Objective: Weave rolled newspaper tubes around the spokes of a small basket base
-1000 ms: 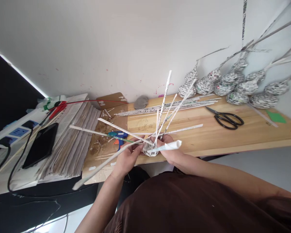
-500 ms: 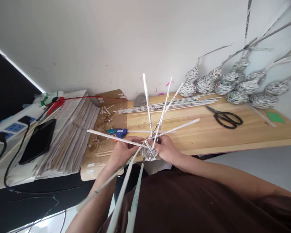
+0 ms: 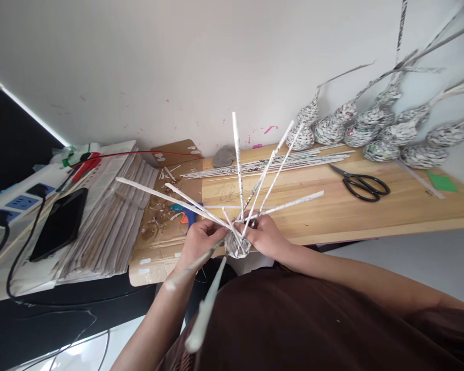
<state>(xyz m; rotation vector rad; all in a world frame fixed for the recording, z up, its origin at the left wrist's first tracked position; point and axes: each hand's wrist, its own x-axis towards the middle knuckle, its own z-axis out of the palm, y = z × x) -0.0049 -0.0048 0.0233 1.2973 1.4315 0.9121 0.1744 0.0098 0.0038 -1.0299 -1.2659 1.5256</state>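
Note:
A small round piece woven from rolled newspaper (image 3: 237,246) is held at the table's front edge, close to my body. Long paper tubes fan out from it upward, to both sides and toward me. My left hand (image 3: 203,239) grips its left side with bent fingers and thumb. On the right side, my right hand (image 3: 265,234) pinches the piece near the bases of the tubes. The fingertips of both hands are partly hidden by the tubes and the weaving.
Black scissors (image 3: 361,184) lie at right, before several woven gourd shapes (image 3: 327,130). Loose paper tubes (image 3: 270,164) lie along the wall. A blue glue gun (image 3: 191,216) is behind my left hand. Stacked paper (image 3: 116,216), a phone (image 3: 60,224) and a power strip (image 3: 21,201) are left.
The tubes have shifted: one that pointed toward me now points up and left beside another. A tube at upper right has spread outward. Both hands stay on the piece.

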